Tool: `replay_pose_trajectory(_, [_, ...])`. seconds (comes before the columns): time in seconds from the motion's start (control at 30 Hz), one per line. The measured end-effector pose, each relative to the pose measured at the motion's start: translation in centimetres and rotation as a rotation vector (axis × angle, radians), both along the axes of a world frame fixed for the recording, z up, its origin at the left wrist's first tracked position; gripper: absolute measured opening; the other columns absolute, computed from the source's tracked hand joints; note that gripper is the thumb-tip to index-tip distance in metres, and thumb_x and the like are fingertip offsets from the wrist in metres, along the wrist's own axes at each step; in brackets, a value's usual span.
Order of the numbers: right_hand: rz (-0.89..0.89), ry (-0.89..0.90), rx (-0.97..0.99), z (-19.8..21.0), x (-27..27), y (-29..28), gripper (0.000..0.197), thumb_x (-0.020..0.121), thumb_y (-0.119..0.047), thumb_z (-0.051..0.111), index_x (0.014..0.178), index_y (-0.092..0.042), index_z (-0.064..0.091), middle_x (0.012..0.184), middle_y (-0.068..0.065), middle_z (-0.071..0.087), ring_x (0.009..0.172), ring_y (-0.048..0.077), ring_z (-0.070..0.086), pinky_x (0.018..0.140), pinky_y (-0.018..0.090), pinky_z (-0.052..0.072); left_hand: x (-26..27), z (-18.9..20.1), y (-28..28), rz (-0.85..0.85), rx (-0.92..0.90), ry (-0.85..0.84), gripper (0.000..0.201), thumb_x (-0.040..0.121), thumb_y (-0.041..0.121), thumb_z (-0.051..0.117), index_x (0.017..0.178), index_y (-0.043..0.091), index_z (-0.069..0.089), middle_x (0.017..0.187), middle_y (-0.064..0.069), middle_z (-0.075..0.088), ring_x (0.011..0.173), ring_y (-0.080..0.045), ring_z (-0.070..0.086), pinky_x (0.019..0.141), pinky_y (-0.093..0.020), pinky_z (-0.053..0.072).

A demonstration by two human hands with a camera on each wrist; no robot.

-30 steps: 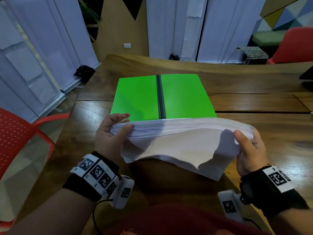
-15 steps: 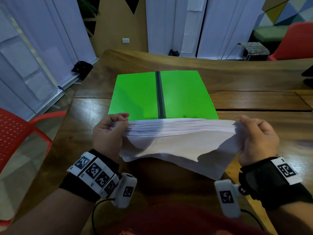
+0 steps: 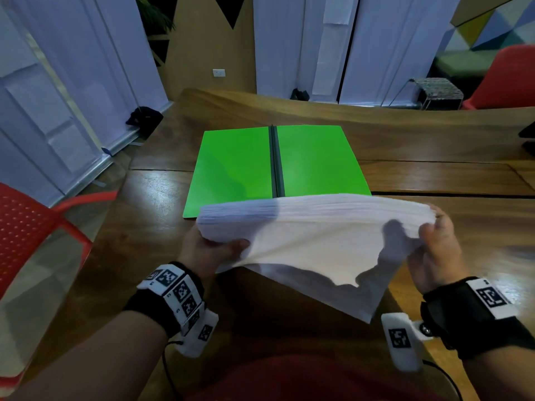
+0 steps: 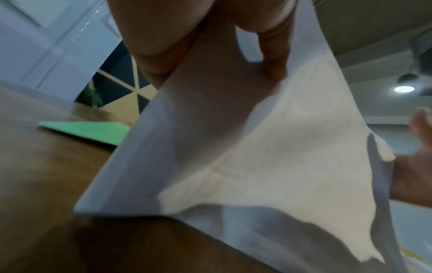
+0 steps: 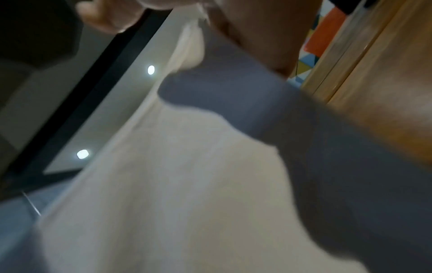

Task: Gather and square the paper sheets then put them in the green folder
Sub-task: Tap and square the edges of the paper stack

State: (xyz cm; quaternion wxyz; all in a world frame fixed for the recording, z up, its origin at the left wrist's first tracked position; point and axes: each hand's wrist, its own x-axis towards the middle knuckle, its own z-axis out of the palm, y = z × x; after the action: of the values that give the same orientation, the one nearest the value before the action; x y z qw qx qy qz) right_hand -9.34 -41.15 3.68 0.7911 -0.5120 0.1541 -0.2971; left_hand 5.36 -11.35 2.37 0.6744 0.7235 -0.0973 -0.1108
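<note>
A thick stack of white paper sheets stands tilted on its lower edge on the wooden table, its top edge fanned. My left hand grips the stack's left end from below, with the thumb on the near face. My right hand pinches the right end near the top. The paper sheets fill the left wrist view, and they fill the blurred right wrist view too. The green folder lies open and flat just beyond the stack, with a dark spine down its middle.
A red chair stands at the table's left side. Another red chair and a small stool are beyond the far edge. A dark object sits at the table's right edge. Bare wood lies to the right of the folder.
My left hand has shifted from the stack's top left corner to under its left end. The stack has moved a little right and up, and my right hand has slid with it.
</note>
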Motion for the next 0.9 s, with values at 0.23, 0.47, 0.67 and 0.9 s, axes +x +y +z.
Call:
replay_pose_trajectory(0.23, [-0.131, 0.217, -0.158, -0.5, -1.0, 2.4, 0.056, 0.045, -0.03, 0.09, 0.095, -0.014, 0.068, 0.074, -0.015, 0.075, 0.072, -0.001, 0.071, 0.059, 0.012, 0.054, -1.5, 2.3, -1.5, 0.096, 0.025, 0.029, 0.02, 0.073, -0.008, 0.069, 0.066, 0.01, 0.061, 0.039, 0.02, 0.062, 0.038, 0.007, 0.054, 0.043, -0.009, 0.045])
replay_pose_trajectory(0.47, [-0.105, -0.012, -0.324, 1.1, -2.5, 4.1, 0.054, 0.06, -0.022, 0.082, 0.111, -0.021, 0.065, 0.105, -0.007, 0.073, 0.106, 0.016, 0.065, 0.093, 0.03, 0.052, -3.9, 5.4, -0.5, 0.095, -0.17, -0.048, 0.048, 0.068, -0.026, 0.057, 0.05, 0.017, 0.069, 0.042, 0.021, 0.063, 0.044, 0.008, 0.06, 0.043, -0.005, 0.045])
replay_pose_trajectory(0.67, [-0.18, 0.275, -0.325, -2.6, -2.3, 4.0, 0.036, 0.064, -0.017, 0.08, 0.095, -0.03, 0.069, 0.089, -0.016, 0.074, 0.093, 0.013, 0.067, 0.093, 0.045, 0.05, -4.3, 4.5, -0.6, 0.083, 0.068, -0.014, 0.022, 0.075, -0.016, 0.061, 0.076, 0.006, 0.057, 0.029, 0.027, 0.051, 0.037, 0.018, 0.051, 0.04, -0.001, 0.039])
replay_pose_trajectory(0.9, [-0.114, 0.114, -0.386, 0.1, -3.1, 3.0, 0.041, 0.063, 0.006, 0.076, 0.084, -0.027, 0.064, 0.075, -0.021, 0.074, 0.073, -0.002, 0.068, 0.068, 0.012, 0.053, -2.7, 3.1, 1.9, 0.176, 0.147, -0.13, 0.04, 0.067, -0.012, 0.07, 0.052, 0.024, 0.064, 0.04, 0.026, 0.06, 0.043, 0.014, 0.054, 0.046, -0.003, 0.044])
